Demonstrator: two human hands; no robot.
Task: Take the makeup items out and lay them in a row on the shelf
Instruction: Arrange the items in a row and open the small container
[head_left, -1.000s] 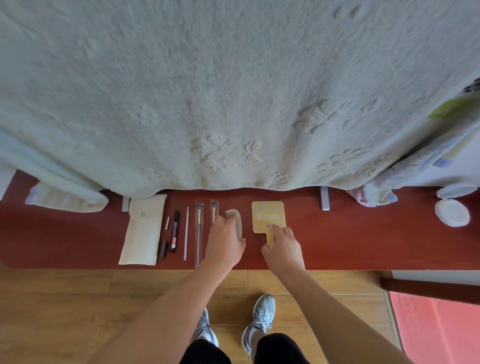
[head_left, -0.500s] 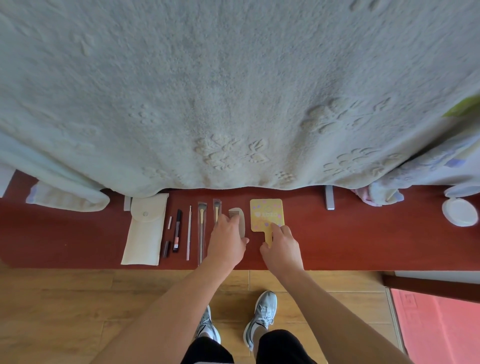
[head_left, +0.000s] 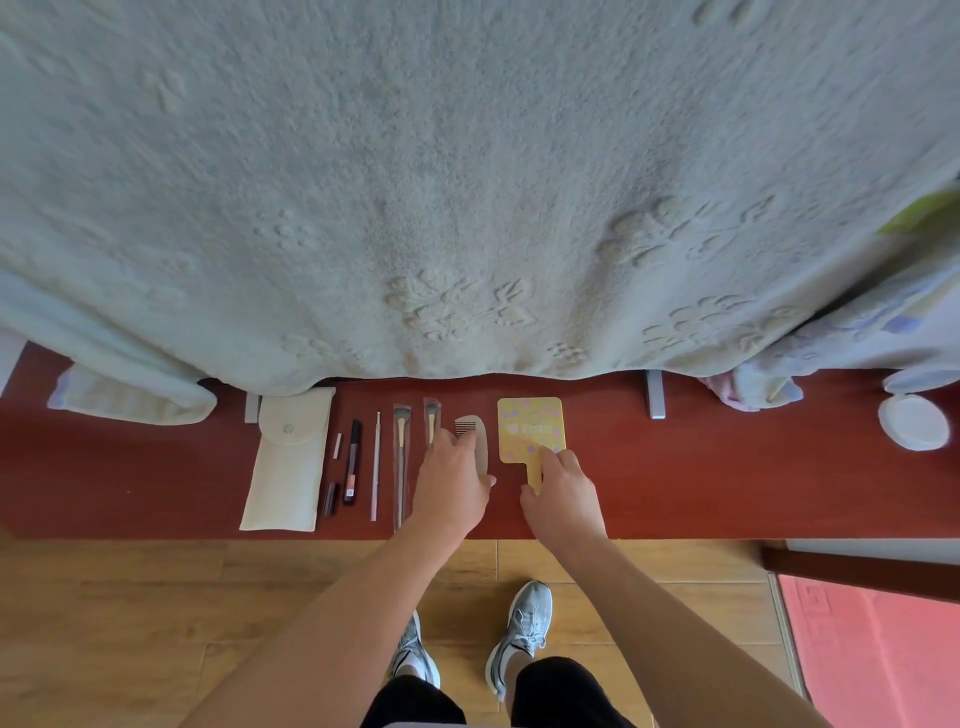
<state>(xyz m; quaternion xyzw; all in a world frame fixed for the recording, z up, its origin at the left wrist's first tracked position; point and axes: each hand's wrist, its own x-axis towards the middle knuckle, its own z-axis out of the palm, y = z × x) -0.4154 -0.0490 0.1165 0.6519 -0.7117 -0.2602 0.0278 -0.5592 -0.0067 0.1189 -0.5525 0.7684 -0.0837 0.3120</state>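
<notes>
On the red shelf (head_left: 727, 483) lies a row of makeup items. A cream pouch (head_left: 288, 462) is at the left, then a small stick (head_left: 337, 446), a dark pencil (head_left: 352, 467), a thin pink tool (head_left: 375, 467), a long brush (head_left: 400, 457), a short brush (head_left: 431, 415), a beige comb (head_left: 474, 434) and a yellow hand mirror (head_left: 530, 428). My left hand (head_left: 454, 480) rests on the comb and covers the short brush's handle. My right hand (head_left: 563, 493) pinches the mirror's handle against the shelf.
A pale fleece blanket (head_left: 467, 182) hangs over the shelf's back edge. A rolled towel (head_left: 130, 400) lies at the far left, a white round lid (head_left: 911, 421) at the far right. Wooden floor, my shoes (head_left: 519, 629) and a pink mat (head_left: 883, 649) lie below.
Both hands stay on the comb and the mirror with only slight shifts. The row of items has not visibly moved.
</notes>
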